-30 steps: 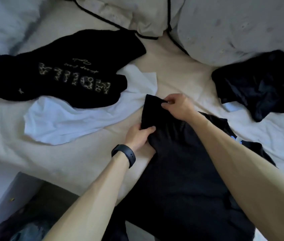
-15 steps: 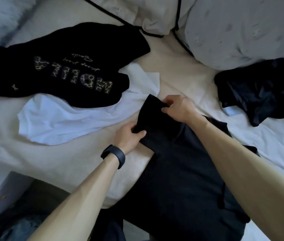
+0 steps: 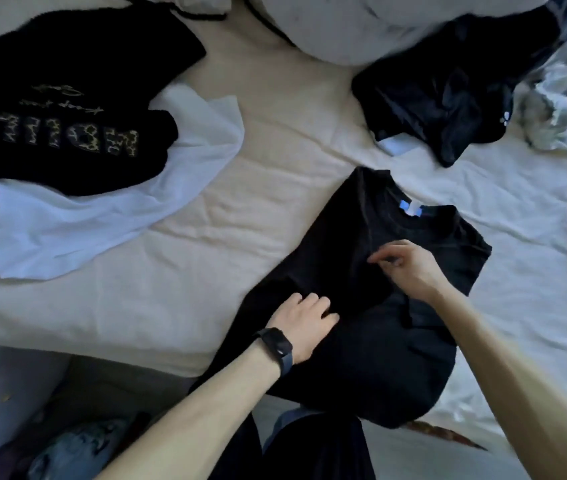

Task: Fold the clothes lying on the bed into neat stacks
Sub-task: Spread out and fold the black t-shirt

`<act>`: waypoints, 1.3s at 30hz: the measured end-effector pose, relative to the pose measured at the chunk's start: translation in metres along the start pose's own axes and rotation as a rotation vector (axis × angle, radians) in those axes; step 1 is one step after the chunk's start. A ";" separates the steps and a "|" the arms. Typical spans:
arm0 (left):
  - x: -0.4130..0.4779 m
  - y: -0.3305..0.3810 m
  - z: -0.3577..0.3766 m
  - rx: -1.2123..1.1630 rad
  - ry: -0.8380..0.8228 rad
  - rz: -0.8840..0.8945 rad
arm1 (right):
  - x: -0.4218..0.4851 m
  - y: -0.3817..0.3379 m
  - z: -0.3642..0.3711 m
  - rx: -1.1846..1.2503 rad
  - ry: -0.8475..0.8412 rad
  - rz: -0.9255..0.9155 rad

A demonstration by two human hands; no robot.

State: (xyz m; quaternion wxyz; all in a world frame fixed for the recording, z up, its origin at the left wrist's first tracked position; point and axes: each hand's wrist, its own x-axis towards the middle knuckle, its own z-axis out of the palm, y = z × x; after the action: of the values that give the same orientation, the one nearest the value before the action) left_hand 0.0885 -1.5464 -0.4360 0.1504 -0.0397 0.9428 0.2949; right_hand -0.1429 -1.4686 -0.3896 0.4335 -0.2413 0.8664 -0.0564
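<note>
- Black T-shirt point(image 3: 379, 341): matte knit, soft, lightly creased; it lies flat on the bed sheet point(image 3: 275, 168) right in front of you, between your two forearms
- Long axis runs from the bed's near edge away from you, tilted a little to the right; the round collar with its blue label point(image 3: 410, 206) points to the far side, and the hem end drapes over the near edge
- The shirt's left side is folded in over the chest, giving a straight slanted edge; the short sleeve on the right lies spread out, roughly square
- Your left hand point(image 3: 304, 320), with a black wristband point(image 3: 277, 348), rests on the folded part, fingers curled into a ridge of the cloth and gripping it
- Your right hand point(image 3: 407, 268) pinches the cloth at mid-chest between thumb and fingertips; the two hands are apart, both on the same shirt
- Sheet: cream, wrinkled in long shallow ridges
- Far left: a fuzzy black sweater point(image 3: 67, 81) with leopard-pattern letters, overlapping a thin white garment point(image 3: 67, 230) spread beneath it
- Far right: a crumpled, slightly glossy black garment point(image 3: 448, 98), touching a pale pillow point(image 3: 344, 26); well apart from the shirt
- Right edge: rumpled patterned grey-white fabric point(image 3: 559, 109); its kind cannot be told
</note>
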 end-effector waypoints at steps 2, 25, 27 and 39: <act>0.001 0.003 0.013 0.006 -0.051 -0.043 | 0.005 0.016 0.012 -0.039 0.006 0.065; 0.016 -0.064 -0.039 -0.823 0.152 -0.933 | 0.121 -0.080 0.019 0.527 0.095 -0.043; 0.023 -0.062 -0.040 -0.753 0.196 -0.938 | 0.121 -0.083 0.022 0.501 0.161 -0.054; 0.064 -0.051 -0.033 0.075 0.372 -0.465 | 0.018 -0.010 0.087 0.409 0.765 -0.054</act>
State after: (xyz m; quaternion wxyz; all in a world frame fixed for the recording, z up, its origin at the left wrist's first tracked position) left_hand 0.0276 -1.6066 -0.4575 0.0399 -0.3024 0.9299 0.2053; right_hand -0.0804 -1.4755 -0.4533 0.1184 -0.1348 0.9289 -0.3239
